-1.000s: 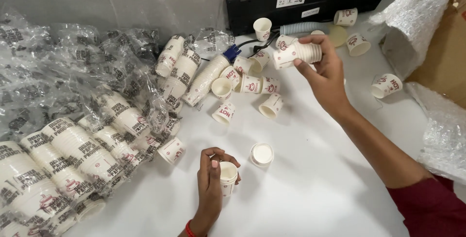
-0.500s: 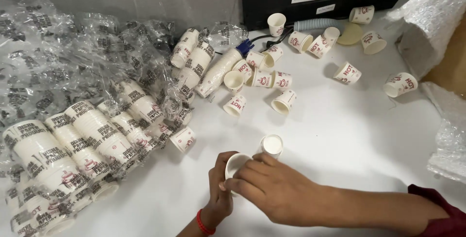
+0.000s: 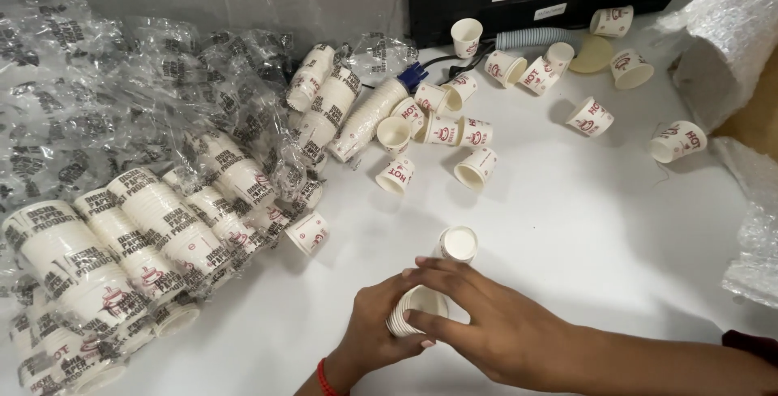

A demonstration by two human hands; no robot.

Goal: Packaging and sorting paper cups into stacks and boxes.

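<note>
Our right hand [image 3: 494, 327] has closed in, both it and the left hand [image 3: 373, 335] now gripping the short white cup stack [image 3: 412, 308].

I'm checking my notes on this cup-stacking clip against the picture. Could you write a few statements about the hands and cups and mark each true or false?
1. Both hands grip one small stack of paper cups. True.
2. The left hand wears a blue wristband. False: the band is red.
3. A single upright cup stands just beyond the right hand. True.
4. The sleeved cup stacks lie to the right of the hands. False: they lie to the left.
5. Loose cups lie scattered on the white table. True.
</note>
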